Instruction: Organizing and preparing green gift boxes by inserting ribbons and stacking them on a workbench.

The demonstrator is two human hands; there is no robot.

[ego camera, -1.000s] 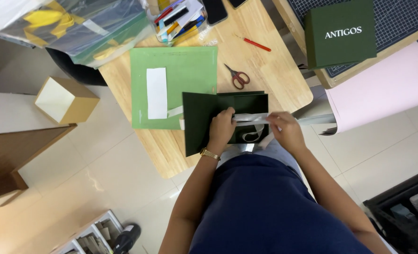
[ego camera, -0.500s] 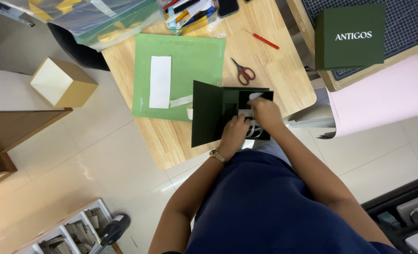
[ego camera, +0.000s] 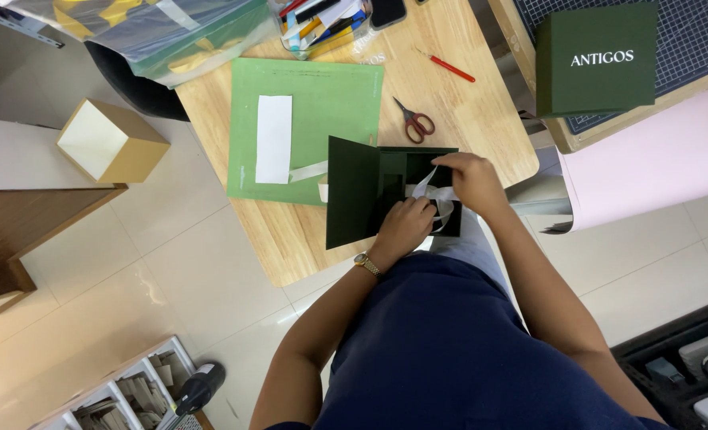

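The left hand (ego camera: 405,225) presses flat on the dark green folded card (ego camera: 362,191), fingers hidden beneath; the right hand (ego camera: 469,179) pinches the white ribbon (ego camera: 433,189).

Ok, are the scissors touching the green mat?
Apart. The head view shows the scissors lying on bare wood of the table, with a clear strip of tabletop between them and the green mat's right edge.

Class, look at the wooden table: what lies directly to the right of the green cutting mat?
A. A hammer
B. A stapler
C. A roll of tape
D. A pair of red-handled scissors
D: the red-handled scissors lie closed on the bare wood of the table, just right of the green cutting mat.
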